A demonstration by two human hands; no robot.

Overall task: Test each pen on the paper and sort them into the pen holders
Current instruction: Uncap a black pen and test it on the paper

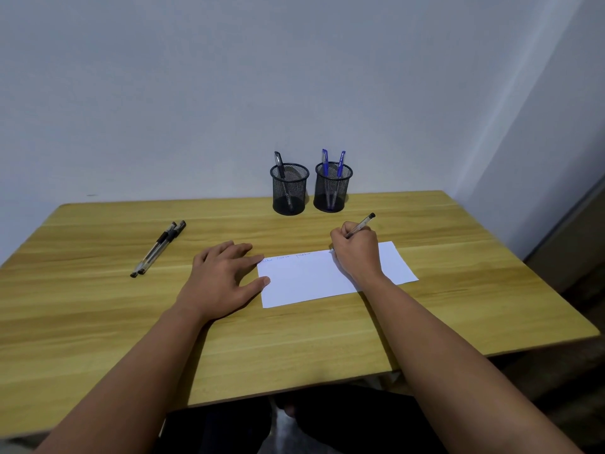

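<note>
A white sheet of paper [307, 280] lies on the wooden table [131, 322], with faint scribbles along its top edge. My right hand [357, 250] grips a clear black pen [361, 224], its tip at the paper's upper edge. My left hand [219, 276] rests flat, fingers spread, touching the paper's left edge. Two black pens [158, 249] lie side by side at the left. At the back stand two black mesh holders: the left holder [289, 191] has one black pen, the right holder [332, 190] has two blue pens.
A pale wall rises just behind the holders. The table's right edge drops off near a darker corner [569, 244]. My legs show under the front edge.
</note>
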